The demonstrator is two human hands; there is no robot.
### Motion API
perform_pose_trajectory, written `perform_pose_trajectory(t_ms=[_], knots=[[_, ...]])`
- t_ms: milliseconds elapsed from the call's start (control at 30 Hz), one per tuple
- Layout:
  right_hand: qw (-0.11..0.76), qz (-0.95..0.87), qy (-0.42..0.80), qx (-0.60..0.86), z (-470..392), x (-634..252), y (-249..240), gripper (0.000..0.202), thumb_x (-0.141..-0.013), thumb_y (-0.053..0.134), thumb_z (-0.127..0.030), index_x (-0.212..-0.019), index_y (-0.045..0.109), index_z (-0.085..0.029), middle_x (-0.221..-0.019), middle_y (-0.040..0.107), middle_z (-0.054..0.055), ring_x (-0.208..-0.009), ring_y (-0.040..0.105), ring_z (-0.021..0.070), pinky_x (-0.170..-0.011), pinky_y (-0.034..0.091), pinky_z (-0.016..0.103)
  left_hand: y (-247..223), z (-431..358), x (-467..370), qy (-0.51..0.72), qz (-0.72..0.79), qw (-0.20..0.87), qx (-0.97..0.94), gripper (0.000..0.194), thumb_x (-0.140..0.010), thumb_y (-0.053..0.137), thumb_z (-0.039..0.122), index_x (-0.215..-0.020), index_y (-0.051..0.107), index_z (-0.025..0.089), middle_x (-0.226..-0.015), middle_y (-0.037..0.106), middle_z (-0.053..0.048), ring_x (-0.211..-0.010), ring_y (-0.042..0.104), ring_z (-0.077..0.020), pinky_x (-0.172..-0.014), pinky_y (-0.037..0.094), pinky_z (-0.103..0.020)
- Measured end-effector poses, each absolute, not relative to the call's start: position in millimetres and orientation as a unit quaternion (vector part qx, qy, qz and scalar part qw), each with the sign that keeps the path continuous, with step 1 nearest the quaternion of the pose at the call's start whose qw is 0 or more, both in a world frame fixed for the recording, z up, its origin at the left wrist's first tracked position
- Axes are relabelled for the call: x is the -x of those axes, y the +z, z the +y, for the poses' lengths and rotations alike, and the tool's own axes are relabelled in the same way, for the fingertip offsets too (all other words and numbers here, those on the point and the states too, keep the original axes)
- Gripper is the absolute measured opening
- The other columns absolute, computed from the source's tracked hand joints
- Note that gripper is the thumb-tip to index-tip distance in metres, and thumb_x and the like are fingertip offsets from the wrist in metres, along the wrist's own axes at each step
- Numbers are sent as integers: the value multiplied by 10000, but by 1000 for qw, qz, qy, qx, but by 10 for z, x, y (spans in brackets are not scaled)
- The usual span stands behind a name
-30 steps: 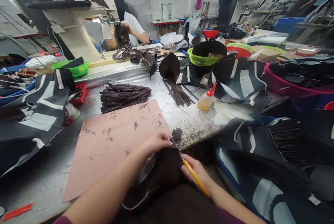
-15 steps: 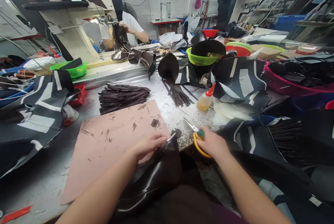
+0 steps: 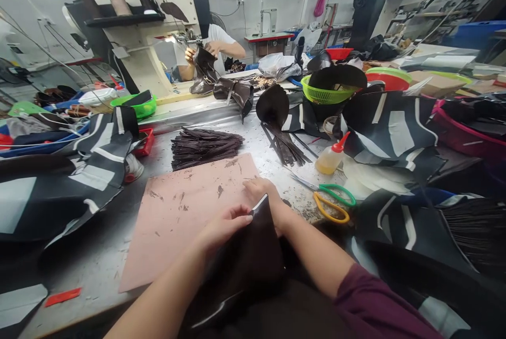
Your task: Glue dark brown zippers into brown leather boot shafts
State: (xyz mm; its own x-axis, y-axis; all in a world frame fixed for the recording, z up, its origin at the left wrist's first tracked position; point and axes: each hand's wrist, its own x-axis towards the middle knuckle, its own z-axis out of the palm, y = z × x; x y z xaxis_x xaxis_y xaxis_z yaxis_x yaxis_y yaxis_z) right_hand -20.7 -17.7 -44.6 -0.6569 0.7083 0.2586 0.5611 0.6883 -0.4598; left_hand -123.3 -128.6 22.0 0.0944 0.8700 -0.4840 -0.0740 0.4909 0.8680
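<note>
My left hand (image 3: 229,225) pinches the top edge of a glossy dark brown leather piece (image 3: 253,260), which hangs over my lap. A thin pale strip shows at the leather's upper corner. Beyond that corner, my right hand (image 3: 264,196) reaches across to the pink board (image 3: 190,212). Its fingertips are drawn together at the board's right side; whatever they hold is hidden. Scissors (image 3: 332,202) with one green and one orange handle loop lie on the metal table, right of my right hand, blades apart.
Behind the board lies a bundle of dark strips (image 3: 207,146). A glue bottle (image 3: 331,155) with a red nozzle stands past the scissors. Leather pieces with white tape (image 3: 399,123) are heaped at both sides. Across the bench, a person works a boot at a sewing machine (image 3: 146,49).
My right hand has let go of the scissors and moved left to the pink board. The dark scrap on the board is out of sight now. The view has shifted left.
</note>
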Motion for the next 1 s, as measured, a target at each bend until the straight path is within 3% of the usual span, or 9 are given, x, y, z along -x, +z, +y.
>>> perform_pose_trajectory(t_ms=[133, 233, 300, 467, 633, 833, 1000], knots=[[252, -834, 240, 428, -186, -179, -438, 276, -843, 381, -170, -1021, 592, -163, -852, 669, 52, -773, 604, 154, -716, 457, 268, 310, -1303, 1229, 354, 589, 589, -424, 323, -593, 682, 386, -770, 554, 148, -734, 598, -5, -680, 532, -132, -627, 409, -242], [223, -795, 267, 497, -237, -551, -514, 152, -775, 491, -217, -791, 638, -179, -772, 642, 41, -706, 598, 165, -658, 467, 282, 298, -1295, 1219, 340, 626, 529, -461, 241, -626, 629, 345, -753, 561, 152, -739, 596, -10, -700, 537, -150, -625, 416, -251], [236, -799, 211, 511, -307, -689, -553, 116, -729, 534, -205, -703, 641, -172, -806, 613, 74, -726, 582, 194, -677, 465, 330, 252, -1289, 1204, 325, 646, 495, -482, 196, -642, 601, 320, -740, 564, 155, -732, 599, -12, -703, 538, -157, -621, 416, -253], [467, -797, 107, 369, -583, -621, -301, 172, -775, 477, -170, -844, 634, -169, -779, 597, 87, -766, 572, 190, -710, 484, 334, 146, -1299, 1160, 289, 676, 407, -541, 148, -670, 554, 295, -733, 587, 166, -719, 618, -5, -685, 546, -159, -615, 408, -254], [411, -862, 189, 230, -819, -396, 4, 197, -759, 471, -126, -869, 616, -201, -818, 667, 54, -775, 613, 165, -723, 505, 296, 183, -1351, 1121, 298, 666, 366, -577, 161, -676, 514, 241, -786, 610, 176, -778, 648, -4, -736, 567, -162, -672, 417, -252], [419, -788, 308, 329, -868, -312, -25, 163, -752, 457, -186, -754, 619, -206, -729, 661, 39, -648, 603, 153, -595, 492, 277, 224, -1413, 1083, 306, 659, 364, -583, 172, -686, 524, 258, -807, 619, 181, -794, 649, -2, -735, 561, -160, -666, 413, -248], [470, -616, 471, 422, -767, -835, -19, 179, -714, 460, -296, -574, 517, -201, -519, 527, -10, -479, 474, 113, -459, 400, 240, 355, -1489, 1160, 242, 647, 408, -597, 189, -703, 531, 325, -806, 597, 181, -776, 625, -3, -737, 554, -170, -638, 398, -249]])
